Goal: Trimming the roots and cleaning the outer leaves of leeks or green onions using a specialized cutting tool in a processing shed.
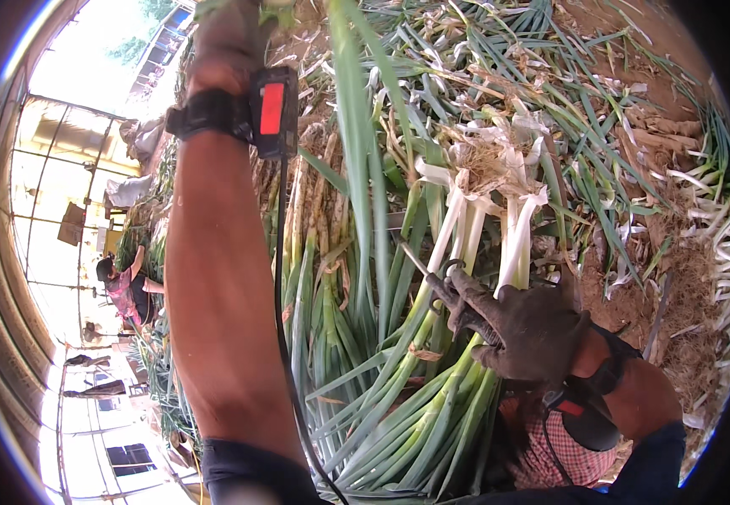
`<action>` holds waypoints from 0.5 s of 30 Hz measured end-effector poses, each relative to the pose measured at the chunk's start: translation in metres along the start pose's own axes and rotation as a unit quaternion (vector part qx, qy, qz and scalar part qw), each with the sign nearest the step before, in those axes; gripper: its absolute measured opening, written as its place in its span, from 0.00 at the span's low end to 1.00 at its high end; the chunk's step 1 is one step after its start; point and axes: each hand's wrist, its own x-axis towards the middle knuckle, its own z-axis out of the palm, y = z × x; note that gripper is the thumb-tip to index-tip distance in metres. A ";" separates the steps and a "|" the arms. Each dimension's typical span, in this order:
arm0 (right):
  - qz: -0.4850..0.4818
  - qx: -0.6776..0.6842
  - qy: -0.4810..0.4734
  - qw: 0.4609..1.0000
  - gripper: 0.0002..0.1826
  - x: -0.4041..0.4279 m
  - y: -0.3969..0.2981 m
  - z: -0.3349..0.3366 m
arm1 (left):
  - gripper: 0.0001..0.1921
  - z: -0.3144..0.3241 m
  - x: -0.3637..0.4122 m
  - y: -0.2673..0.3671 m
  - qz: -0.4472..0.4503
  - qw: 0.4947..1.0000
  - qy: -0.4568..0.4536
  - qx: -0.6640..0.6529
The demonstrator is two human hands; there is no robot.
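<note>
My left hand point(229, 38), in a dark work glove, reaches to the top edge of the view. Its fingers are largely cut off there, so its grip cannot be told. Blurred long green leaves point(355, 145) hang just beside it. My right hand point(523, 328), in a dark brown glove, has its fingers around a slim tool with a thin metal tip point(414, 257) and a small hook. That hand lies over a bunch of long green onions point(460, 237). Their white shanks and dry roots point(482, 164) point away from me, and their green leaves point(415, 435) spread towards me.
More unpeeled green onions point(317, 189) lie left of the bunch. Stripped leaves and skins point(478, 57) litter the soil. White-shanked onions point(722, 246) line the right side. A black cable point(281, 284) runs from a wrist device point(275, 113). Another person point(128, 290) is at far left.
</note>
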 end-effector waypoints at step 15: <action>-0.018 -0.022 -0.063 0.998 0.51 0.029 -0.033 0.036 | 0.26 -0.025 -0.373 -0.173 -0.169 0.808 -0.005 0.565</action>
